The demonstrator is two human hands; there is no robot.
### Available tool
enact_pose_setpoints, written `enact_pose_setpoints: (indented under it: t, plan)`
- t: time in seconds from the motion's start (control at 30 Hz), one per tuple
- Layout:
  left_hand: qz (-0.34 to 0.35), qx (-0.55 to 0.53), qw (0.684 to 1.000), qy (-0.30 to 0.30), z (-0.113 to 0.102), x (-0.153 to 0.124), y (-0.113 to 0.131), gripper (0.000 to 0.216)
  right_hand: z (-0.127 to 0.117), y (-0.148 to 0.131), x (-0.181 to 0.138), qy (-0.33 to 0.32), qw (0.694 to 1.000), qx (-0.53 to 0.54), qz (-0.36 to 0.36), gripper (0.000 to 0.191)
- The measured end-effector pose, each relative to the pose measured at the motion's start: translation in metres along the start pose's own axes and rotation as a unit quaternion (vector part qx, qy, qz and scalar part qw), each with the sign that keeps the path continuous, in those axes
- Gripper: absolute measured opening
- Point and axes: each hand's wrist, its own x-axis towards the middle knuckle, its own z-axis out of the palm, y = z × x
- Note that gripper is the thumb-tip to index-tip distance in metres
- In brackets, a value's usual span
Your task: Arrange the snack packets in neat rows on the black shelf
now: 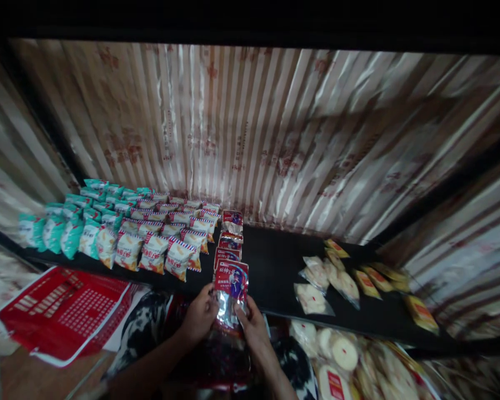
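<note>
Both my hands hold a snack packet with a red top and a silvery clear lower part, upright at the front edge of a black shelf. My left hand grips its left side, fingers closed. My right hand grips its right side, thumb on the front. Behind it a row of like red packets runs toward the back of the shelf.
Rows of white-and-orange packets and teal packets fill the shelf's left part. Pale round-cake packets and yellow ones lie at the right. A red bag lies lower left. A striped curtain hangs behind.
</note>
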Motion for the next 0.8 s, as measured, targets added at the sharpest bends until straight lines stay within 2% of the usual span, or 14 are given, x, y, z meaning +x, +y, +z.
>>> enact_pose_setpoints:
  t: [0.1, 0.23, 0.43, 0.63, 0.8]
  plan:
    - [-0.005, 0.057, 0.997, 0.059, 0.007, 0.031, 0.004, 0.051, -0.003, -0.009, 0.032, 0.021, 0.999, -0.025, -0.035, 0.053]
    - [0.013, 0.094, 0.991, 0.098, 0.013, 0.072, 0.017, 0.057, -0.004, -0.021, 0.082, 0.062, 0.990, -0.098, -0.076, 0.057]
    - [0.018, 0.186, 0.971, 0.147, 0.016, 0.123, 0.040, 0.048, -0.007, -0.032, 0.144, 0.117, 0.959, -0.232, -0.115, 0.053]
    - [0.005, 0.284, 0.947, 0.151, 0.019, 0.154, 0.039, 0.047, 0.000, -0.039, 0.166, 0.176, 0.907, -0.375, -0.080, 0.051]
    - [0.015, 0.312, 0.939, 0.146, 0.023, 0.162, 0.032, 0.046, 0.006, -0.039, 0.166, 0.170, 0.879, -0.439, -0.076, 0.051]
